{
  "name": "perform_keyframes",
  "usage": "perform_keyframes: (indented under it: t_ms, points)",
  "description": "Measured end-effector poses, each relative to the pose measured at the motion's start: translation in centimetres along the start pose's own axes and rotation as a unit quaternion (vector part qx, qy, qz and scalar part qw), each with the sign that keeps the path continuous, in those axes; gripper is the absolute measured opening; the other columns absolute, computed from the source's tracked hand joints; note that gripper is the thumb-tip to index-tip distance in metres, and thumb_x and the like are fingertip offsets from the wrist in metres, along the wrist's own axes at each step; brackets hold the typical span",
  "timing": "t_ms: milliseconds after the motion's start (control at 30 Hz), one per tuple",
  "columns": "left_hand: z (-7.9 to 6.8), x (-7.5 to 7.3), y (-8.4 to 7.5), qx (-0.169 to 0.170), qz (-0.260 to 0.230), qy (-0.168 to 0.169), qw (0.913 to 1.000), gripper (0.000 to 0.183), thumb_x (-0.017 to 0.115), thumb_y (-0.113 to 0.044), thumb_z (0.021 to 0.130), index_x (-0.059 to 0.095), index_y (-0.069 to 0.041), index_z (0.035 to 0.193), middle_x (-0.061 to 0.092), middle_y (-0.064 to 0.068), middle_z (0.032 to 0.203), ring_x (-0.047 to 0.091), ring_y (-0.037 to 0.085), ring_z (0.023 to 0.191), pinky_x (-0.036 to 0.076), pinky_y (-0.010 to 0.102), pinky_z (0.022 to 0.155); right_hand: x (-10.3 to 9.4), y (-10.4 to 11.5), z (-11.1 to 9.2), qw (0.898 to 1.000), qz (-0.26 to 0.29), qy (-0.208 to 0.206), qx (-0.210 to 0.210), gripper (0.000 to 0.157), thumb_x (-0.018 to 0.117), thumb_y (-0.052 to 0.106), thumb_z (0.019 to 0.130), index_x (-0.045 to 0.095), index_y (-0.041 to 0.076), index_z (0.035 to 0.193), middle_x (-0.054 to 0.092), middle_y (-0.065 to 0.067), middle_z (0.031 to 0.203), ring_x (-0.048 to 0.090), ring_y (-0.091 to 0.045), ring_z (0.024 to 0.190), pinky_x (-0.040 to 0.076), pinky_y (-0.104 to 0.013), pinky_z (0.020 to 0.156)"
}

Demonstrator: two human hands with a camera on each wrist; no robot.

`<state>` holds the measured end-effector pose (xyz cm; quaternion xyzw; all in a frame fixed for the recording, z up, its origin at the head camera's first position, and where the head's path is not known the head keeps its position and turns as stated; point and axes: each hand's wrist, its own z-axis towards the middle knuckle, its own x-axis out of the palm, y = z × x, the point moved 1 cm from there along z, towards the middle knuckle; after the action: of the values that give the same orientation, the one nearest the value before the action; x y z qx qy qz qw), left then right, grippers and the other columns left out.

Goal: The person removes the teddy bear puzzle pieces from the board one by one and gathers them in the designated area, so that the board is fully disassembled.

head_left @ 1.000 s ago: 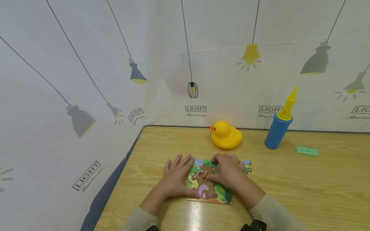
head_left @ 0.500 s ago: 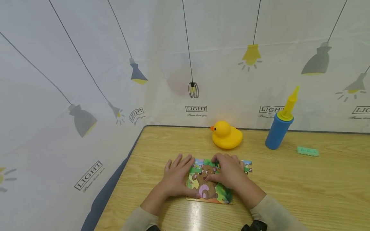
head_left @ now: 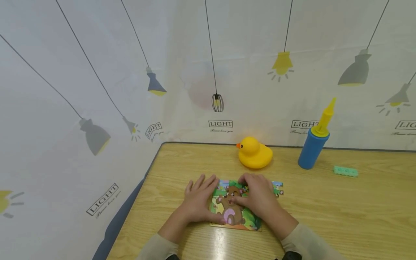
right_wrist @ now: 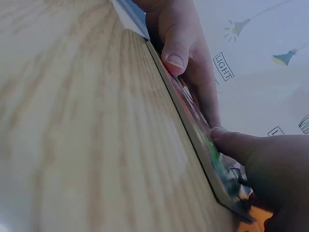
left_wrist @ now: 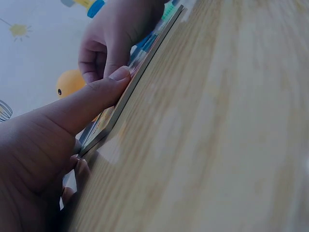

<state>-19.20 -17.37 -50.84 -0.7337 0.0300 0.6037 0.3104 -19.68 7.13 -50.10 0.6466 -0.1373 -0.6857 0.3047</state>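
A jigsaw puzzle [head_left: 231, 216] with a brown bear picture lies flat on the wooden table. My left hand [head_left: 199, 202] rests along its left side, fingers spread and straight, with the thumb pressing the front edge near the bear's feet. Over the upper right part is my right hand [head_left: 260, 196], its thumb touching the bear's face and its index finger bent near the top edge. In the left wrist view the fingers of the right hand [left_wrist: 116, 41] look curled; I cannot tell whether they pinch a piece. A knobbed puzzle piece [head_left: 278, 187] shows beyond that hand's right side.
Behind the puzzle sits a yellow rubber duck [head_left: 254, 153]. A blue hand pump [head_left: 312, 150] with a yellow nozzle stands farther right, beside a pale green toy block [head_left: 345, 171]. A lamp-patterned white wall covering [head_left: 185, 54] rises at the table's back and left edges.
Both hands and the puzzle stay nearly in place. The head view shifts very slightly.
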Motion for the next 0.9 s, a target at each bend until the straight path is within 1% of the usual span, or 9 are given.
perform_keyframes:
  t_ms: [100, 200, 467, 667, 767, 900]
  points:
    - [0.0, 0.0, 0.0, 0.000, 0.001, -0.001, 1.0000, 0.137, 0.082, -0.086, 0.064, 0.027, -0.021, 0.172, 0.017, -0.002, 0.178, 0.003, 0.035, 0.164, -0.003, 0.071, 0.123, 0.4, -0.3, -0.2, 0.999, 0.002, -0.030, -0.034, 0.053, 0.099, 0.043, 0.075, 0.075, 0.014, 0.112, 0.075, 0.002, 0.107, 0.063, -0.024, 0.101, 0.039, -0.052, 0.094]
    - [0.0, 0.0, 0.0, 0.001, 0.002, 0.000, 1.0000, 0.137, 0.082, -0.086, 0.065, 0.027, -0.021, 0.172, 0.017, -0.002, 0.178, 0.004, 0.034, 0.164, -0.002, 0.071, 0.123, 0.6, -0.4, -0.3, 0.997, -0.005, -0.046, -0.062, 0.050, 0.098, 0.041, 0.077, 0.079, 0.013, 0.114, 0.078, 0.001, 0.110, 0.065, -0.023, 0.103, 0.040, -0.053, 0.094]
    - [-0.1, -0.2, 0.0, -0.002, -0.004, 0.004, 1.0000, 0.136, 0.083, -0.085, 0.066, 0.026, -0.023, 0.172, 0.016, -0.003, 0.178, 0.002, 0.033, 0.164, -0.004, 0.070, 0.123, 0.9, -0.5, -0.4, 0.991, -0.033, -0.062, -0.110, 0.048, 0.096, 0.041, 0.081, 0.082, 0.013, 0.118, 0.079, 0.000, 0.114, 0.066, -0.022, 0.104, 0.042, -0.051, 0.092]
    - [-0.1, -0.2, 0.1, -0.001, -0.002, 0.001, 1.0000, 0.136, 0.082, -0.086, 0.065, 0.027, -0.022, 0.172, 0.017, -0.002, 0.178, 0.003, 0.034, 0.164, -0.002, 0.071, 0.123, 0.8, -0.7, -0.5, 0.983, -0.064, -0.070, -0.159, 0.045, 0.091, 0.043, 0.087, 0.081, 0.015, 0.121, 0.079, 0.001, 0.114, 0.066, -0.021, 0.106, 0.043, -0.053, 0.097]
    - [-0.1, -0.2, 0.1, -0.001, 0.001, 0.002, 1.0000, 0.136, 0.082, -0.086, 0.065, 0.026, -0.023, 0.172, 0.017, -0.003, 0.178, 0.003, 0.034, 0.164, -0.002, 0.071, 0.123, 0.6, -0.8, -0.6, 0.982, -0.054, -0.072, -0.165, 0.047, 0.090, 0.044, 0.087, 0.081, 0.015, 0.122, 0.079, 0.002, 0.113, 0.065, -0.019, 0.105, 0.042, -0.053, 0.099]
    - [-0.1, -0.1, 0.0, 0.002, 0.005, 0.002, 1.0000, 0.136, 0.082, -0.086, 0.066, 0.026, -0.022, 0.172, 0.017, -0.002, 0.178, 0.004, 0.035, 0.164, -0.002, 0.072, 0.122, 0.5, -1.2, -0.8, 0.983, -0.025, -0.069, -0.171, 0.046, 0.090, 0.045, 0.087, 0.081, 0.016, 0.122, 0.079, 0.004, 0.114, 0.064, -0.016, 0.104, 0.041, -0.050, 0.100]
